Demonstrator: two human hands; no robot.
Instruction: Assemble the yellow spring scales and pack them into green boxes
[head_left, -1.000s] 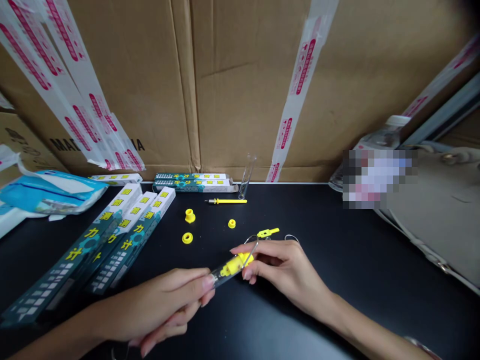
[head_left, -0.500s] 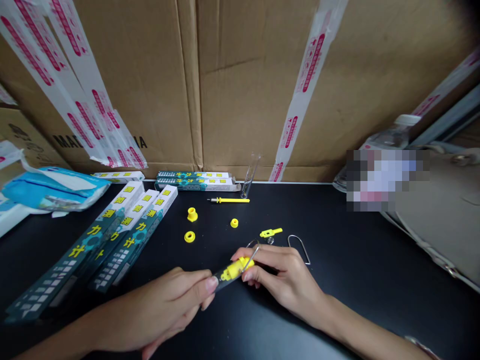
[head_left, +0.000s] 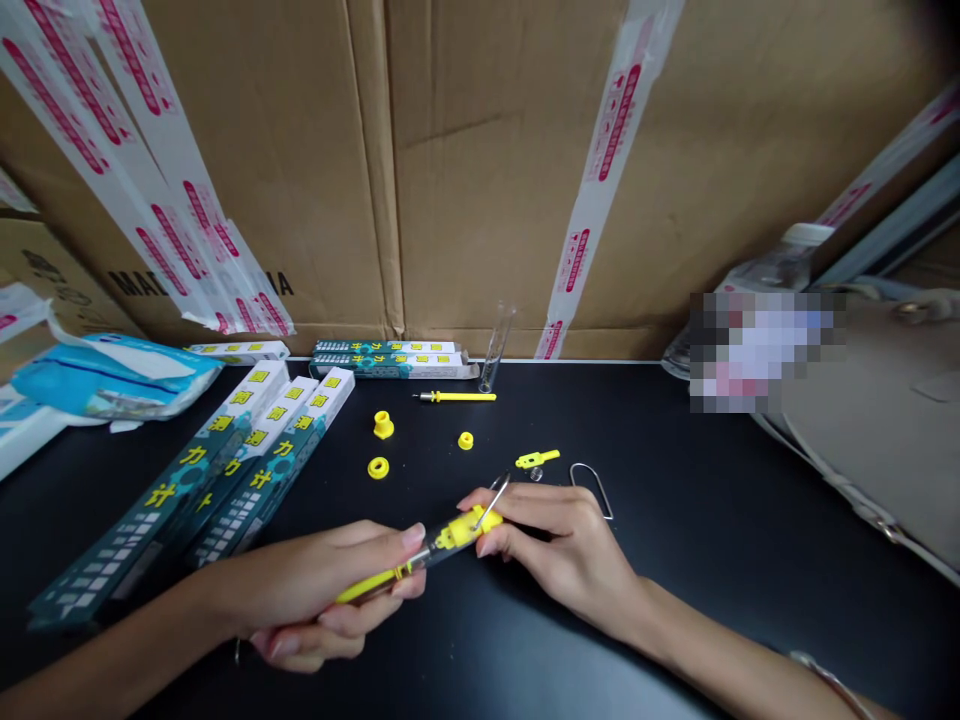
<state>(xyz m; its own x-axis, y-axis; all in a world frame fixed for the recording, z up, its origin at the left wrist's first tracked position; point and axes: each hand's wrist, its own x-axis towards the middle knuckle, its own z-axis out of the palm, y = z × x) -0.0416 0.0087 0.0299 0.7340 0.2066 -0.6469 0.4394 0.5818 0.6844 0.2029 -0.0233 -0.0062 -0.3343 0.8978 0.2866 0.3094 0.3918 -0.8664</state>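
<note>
A clear-tubed spring scale (head_left: 431,556) is held tilted between my two hands, its right end higher. My left hand (head_left: 330,585) is closed around the tube, and a yellow rod shows inside between thumb and fingers. At the upper end, my right hand (head_left: 555,535) pinches the yellow cap (head_left: 466,527), which carries a wire loop (head_left: 493,500). Beyond my right hand lie a small yellow slotted piece (head_left: 537,459), a small metal coil (head_left: 535,475) and a loose wire loop (head_left: 594,487). A thin hook shows below my left hand.
Yellow collars (head_left: 383,425) and rings (head_left: 379,468) lie ahead. Behind them are a yellow rod (head_left: 457,397), a clear tube (head_left: 496,350) and printed boxes (head_left: 390,366). More boxes (head_left: 262,480) lie left. A bottle (head_left: 780,262) and a bag (head_left: 877,400) stand right, cardboard (head_left: 480,220) behind.
My left hand has turned and shifted slightly, so the tube and its yellow rod now show between the fingers. My right hand still pinches the cap, slightly further left.
</note>
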